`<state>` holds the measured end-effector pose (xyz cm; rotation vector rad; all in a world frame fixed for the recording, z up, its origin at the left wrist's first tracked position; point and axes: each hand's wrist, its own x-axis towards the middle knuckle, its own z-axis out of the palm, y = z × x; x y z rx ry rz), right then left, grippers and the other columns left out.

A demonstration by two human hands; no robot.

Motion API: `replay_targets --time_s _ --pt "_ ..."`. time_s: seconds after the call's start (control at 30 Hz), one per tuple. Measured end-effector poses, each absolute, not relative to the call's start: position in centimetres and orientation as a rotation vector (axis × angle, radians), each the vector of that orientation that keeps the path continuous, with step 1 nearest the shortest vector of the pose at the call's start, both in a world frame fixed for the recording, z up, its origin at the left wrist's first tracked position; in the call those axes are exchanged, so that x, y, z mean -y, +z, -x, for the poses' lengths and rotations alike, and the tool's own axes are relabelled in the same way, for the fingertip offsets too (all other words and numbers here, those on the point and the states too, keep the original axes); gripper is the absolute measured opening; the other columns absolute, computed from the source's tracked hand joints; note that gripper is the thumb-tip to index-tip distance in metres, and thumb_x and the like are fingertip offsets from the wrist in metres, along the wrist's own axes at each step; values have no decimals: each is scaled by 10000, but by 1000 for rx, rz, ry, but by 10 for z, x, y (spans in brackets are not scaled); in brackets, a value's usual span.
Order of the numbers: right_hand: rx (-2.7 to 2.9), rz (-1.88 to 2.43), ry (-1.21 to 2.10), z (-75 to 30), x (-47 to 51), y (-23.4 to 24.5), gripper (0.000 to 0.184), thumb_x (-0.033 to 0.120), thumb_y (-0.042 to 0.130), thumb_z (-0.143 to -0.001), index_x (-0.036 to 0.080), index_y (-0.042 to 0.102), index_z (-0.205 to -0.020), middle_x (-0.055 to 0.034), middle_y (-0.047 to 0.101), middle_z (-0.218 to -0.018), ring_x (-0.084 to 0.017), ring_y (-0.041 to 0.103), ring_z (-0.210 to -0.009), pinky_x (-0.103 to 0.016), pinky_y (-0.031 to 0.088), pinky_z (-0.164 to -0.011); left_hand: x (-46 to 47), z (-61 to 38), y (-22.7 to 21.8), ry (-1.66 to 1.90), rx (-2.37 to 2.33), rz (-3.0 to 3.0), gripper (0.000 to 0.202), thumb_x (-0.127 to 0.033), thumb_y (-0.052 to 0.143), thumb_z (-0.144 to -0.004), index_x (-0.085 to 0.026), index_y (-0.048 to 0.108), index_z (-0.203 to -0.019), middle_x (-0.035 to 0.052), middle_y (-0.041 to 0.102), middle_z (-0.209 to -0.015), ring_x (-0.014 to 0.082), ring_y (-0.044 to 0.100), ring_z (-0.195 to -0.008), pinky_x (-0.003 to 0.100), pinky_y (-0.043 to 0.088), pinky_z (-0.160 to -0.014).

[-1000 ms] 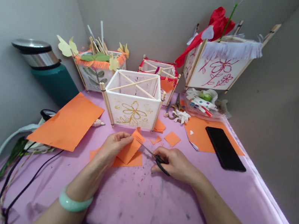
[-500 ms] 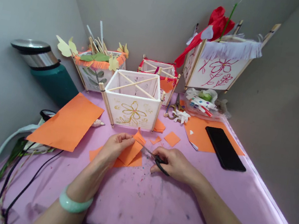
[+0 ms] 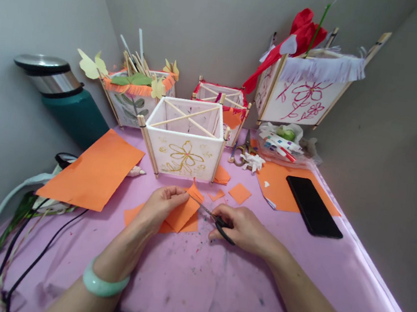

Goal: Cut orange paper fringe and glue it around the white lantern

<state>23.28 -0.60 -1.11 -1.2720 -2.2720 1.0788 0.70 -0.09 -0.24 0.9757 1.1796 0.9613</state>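
Pinches orange paper in left hand, grips black-handled scissors in right hand, lays blades across paper near white box.

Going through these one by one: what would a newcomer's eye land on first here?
Probably the white box with a yellow flower drawn on it, standing mid-table. Just in front, the left hand pinches orange paper as the right hand holds scissors to it. At upper right, a red bundle slants across a fringed box.
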Motion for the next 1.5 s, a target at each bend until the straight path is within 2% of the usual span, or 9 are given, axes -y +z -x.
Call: replay_targets --time_s 0.33,0.63,1.03,1.27,1.5 --pt "2272 1284 1069 -232 6 -13 350 486 737 -714 193 614 -861 64 519 -613 -90 456 -561 -198 292 -530 1 -6 -3 950 -1167 -951 274 -381 752 -639 -140 658 -729 16 660 -651 117 555 -571 223 373 -567" --pt "2280 1283 1059 -233 5 -9 378 524 719 -717 196 612 -872 59 532 -623 -95 470 -570 -199 302 -540 0 -6 -5 950 -1135 -953 275 -373 748 -653 -131 661 -749 39 678 -689 128 575 -598 234 386 -582" --pt "2248 1269 1081 -233 5 -12 371 515 726 -710 190 613 -852 55 505 -611 -92 437 -557 -197 285 -526 1 -4 -1 985 -1210 -929 270 -375 756 -625 -145 643 -710 5 648 -624 121 550 -546 234 374 -552" --pt "2201 1259 1280 -236 5 -4 374 493 731 -706 193 590 -879 65 499 -610 -89 433 -556 -195 303 -514 0 2 -1 1047 -1221 -890 251 -362 744 -646 -155 636 -736 10 656 -632 150 605 -599 255 429 -598" --pt "2190 1260 1325 -238 4 -2 380 487 738 -689 189 585 -868 62 494 -616 -90 423 -563 -198 300 -510 0 3 -1 1076 -1241 -869 245 -352 748 -653 -153 637 -742 16 677 -651 145 609 -601 251 436 -603"
